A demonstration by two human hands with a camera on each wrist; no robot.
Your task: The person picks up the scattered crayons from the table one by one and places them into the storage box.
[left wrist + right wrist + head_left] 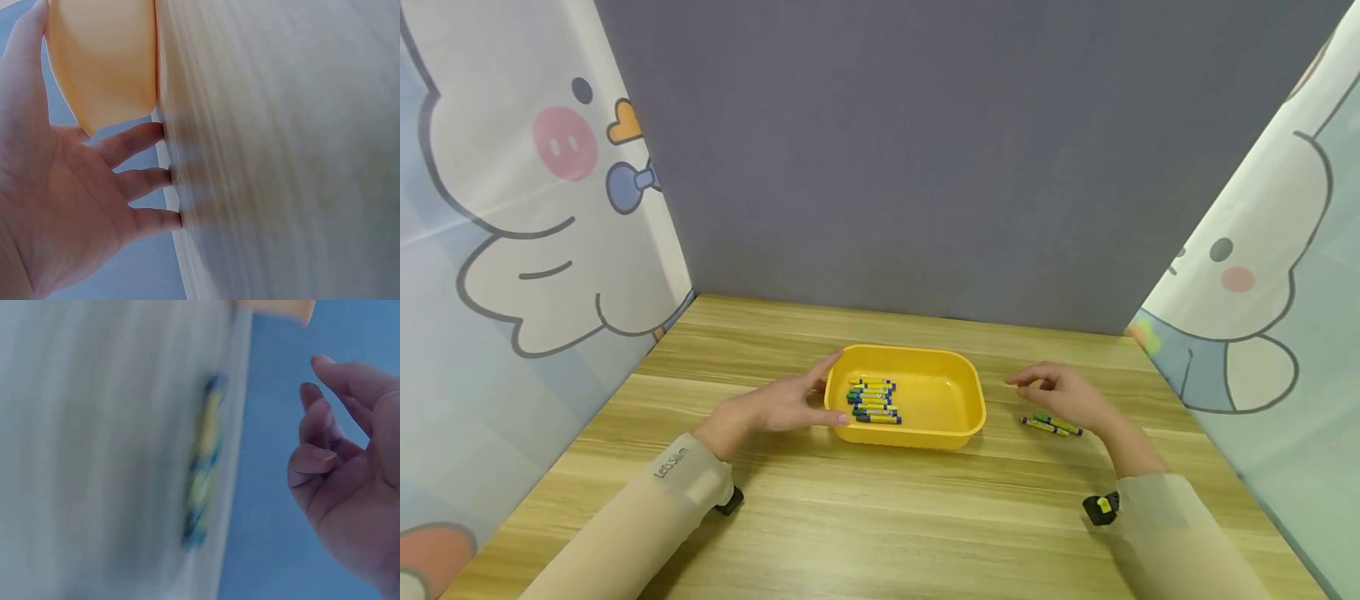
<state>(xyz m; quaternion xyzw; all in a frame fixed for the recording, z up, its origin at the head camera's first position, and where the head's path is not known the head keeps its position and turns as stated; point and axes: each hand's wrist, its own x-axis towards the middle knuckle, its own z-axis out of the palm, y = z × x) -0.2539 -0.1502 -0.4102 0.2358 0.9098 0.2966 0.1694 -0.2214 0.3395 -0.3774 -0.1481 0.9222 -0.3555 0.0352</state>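
Note:
A shallow yellow plastic tray (940,437) stands mid-table, with several crayons (874,402) in yellow and blue wrappers lying side by side in its left half. My left hand (786,404) holds the tray's left end, thumb over the near corner and index finger at the far one. Seen from the left wrist, the other fingers (147,181) spread straight down beside the tray wall. My right hand (1063,393) hovers right of the tray, fingers loosely curled and holding nothing. Below it, two crayons (1051,425) lie on the table; in the right wrist view these crayons (205,462) look blurred.
The wood-grain table (865,517) ends at a grey panel (910,167) behind the tray. Curtains with cartoon animals flank it, one curtain (535,275) on the left and another curtain (1247,375) on the right. A small black device (1101,508) sits at my right wrist.

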